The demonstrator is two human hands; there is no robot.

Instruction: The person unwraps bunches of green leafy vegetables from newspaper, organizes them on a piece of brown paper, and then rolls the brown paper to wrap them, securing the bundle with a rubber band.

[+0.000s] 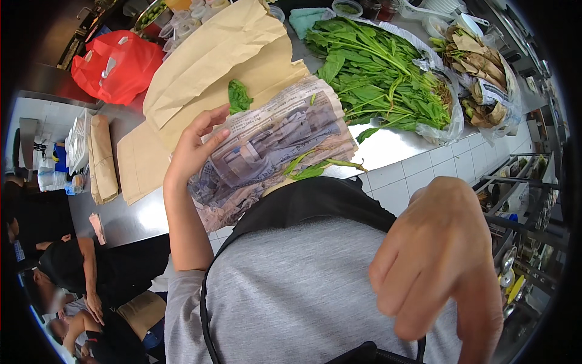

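My left hand [198,143] rests with spread fingers on the left edge of a newspaper wrap [273,141] at the counter's front edge. A single green leaf [239,96] lies just above it on brown paper [218,59]. Near the wrap's lower right edge is a leafy stem [313,168]. My right hand [432,268] is raised close to the camera in front of my grey shirt, its fingers curled downward; whether anything is in it is hidden. A large heap of leafy greens [382,77] with roots lies in an opened plastic bag, right of the newspaper.
A red plastic bag [118,66] and folded brown paper [144,159] are on the steel counter [150,218]. Another bag of paper-wrapped greens [489,82] lies at the far right. Wire shelving [518,218] stands to the right. Other people [68,268] are at lower left.
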